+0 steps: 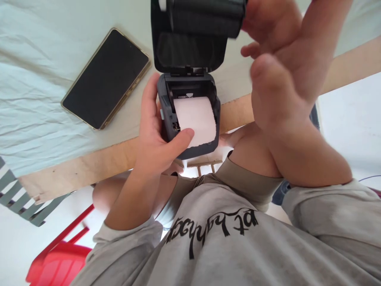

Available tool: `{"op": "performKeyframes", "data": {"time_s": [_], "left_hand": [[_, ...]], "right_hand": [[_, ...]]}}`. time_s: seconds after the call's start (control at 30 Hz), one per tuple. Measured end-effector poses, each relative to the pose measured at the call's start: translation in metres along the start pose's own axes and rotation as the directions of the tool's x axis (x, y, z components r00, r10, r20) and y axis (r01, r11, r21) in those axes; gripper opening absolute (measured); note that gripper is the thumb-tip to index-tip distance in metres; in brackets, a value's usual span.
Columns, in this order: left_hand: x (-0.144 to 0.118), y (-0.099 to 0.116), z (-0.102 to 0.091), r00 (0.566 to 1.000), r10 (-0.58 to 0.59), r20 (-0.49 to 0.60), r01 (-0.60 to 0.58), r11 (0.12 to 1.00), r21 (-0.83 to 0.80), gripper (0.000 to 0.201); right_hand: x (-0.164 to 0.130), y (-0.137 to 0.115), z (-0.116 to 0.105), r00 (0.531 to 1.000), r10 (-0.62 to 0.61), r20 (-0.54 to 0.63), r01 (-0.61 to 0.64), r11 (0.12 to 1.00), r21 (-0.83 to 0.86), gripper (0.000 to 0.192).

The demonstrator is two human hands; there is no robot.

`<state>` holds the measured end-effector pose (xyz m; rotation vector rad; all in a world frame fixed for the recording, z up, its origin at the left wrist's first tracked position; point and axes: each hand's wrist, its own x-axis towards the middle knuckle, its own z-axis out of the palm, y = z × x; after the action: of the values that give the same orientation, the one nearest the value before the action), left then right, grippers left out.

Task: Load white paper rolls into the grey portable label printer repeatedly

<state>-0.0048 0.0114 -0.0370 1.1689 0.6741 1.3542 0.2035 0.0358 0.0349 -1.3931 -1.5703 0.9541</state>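
A small dark grey thermal printer (205, 147) stands at the table's near edge with its lid (190, 51) swung open and up. A white paper roll (195, 117) lies in its bay. My left hand (153, 139) grips the printer's left side, and the thumb rests on the front of the roll. My right hand (282, 67) is raised at the right, blurred, with the fingers spread. Its fingertips are at the lid's right edge and hold nothing.
A black smartphone (105, 77) lies face up on the pale green cloth (35, 79) left of the printer. The wooden table edge (89, 167) runs across below it. A red plastic chair (59, 258) is at the lower left, with a striped fabric (20, 198) above it.
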Motion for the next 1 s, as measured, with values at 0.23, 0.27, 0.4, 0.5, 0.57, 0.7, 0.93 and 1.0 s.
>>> {"op": "performKeyframes", "data": {"time_s": [0.23, 0.27, 0.4, 0.5, 0.57, 0.7, 0.93, 1.0], "left_hand": [[-0.002, 0.016, 0.006, 0.97, -0.224, -0.09, 0.225, 0.974, 0.0, 0.077], [-0.001, 0.014, 0.005, 0.973, -0.22, -0.077, 0.22, 0.975, 0.002, 0.077], [0.003, -0.004, -0.01, 0.997, -0.069, 0.035, 0.069, 0.998, 0.001, 0.077], [0.006, -0.015, -0.021, 0.988, 0.036, 0.153, -0.035, 0.999, -0.012, 0.077], [0.006, -0.018, -0.024, 0.981, 0.067, 0.183, -0.064, 0.998, -0.023, 0.076], [0.007, -0.016, -0.021, 0.995, -0.013, 0.102, 0.016, 1.0, -0.025, 0.066], [0.016, -0.003, -0.003, 0.986, -0.152, -0.073, 0.13, 0.961, -0.245, 0.042], [0.016, 0.004, 0.004, 0.978, -0.194, -0.074, 0.16, 0.931, -0.329, 0.034]], "right_hand": [[0.005, 0.001, 0.003, 0.984, -0.175, -0.027, 0.176, 0.983, 0.06, 0.018], [0.005, 0.002, 0.003, 0.984, -0.166, 0.066, 0.162, 0.984, 0.069, 0.022], [0.007, 0.01, 0.007, 0.899, -0.145, 0.413, 0.13, 0.989, 0.066, 0.061], [0.008, 0.013, 0.01, 0.871, -0.163, 0.464, 0.142, 0.987, 0.079, 0.074], [0.009, 0.013, 0.011, 0.879, -0.153, 0.452, 0.135, 0.988, 0.072, 0.071], [0.008, 0.009, 0.013, 0.896, -0.104, 0.433, 0.101, 0.994, 0.029, 0.064], [0.011, 0.011, 0.011, 0.88, -0.083, 0.467, 0.027, 0.992, 0.126, 0.062], [0.013, 0.016, 0.01, 0.881, -0.156, 0.447, 0.083, 0.98, 0.178, 0.066]]}}
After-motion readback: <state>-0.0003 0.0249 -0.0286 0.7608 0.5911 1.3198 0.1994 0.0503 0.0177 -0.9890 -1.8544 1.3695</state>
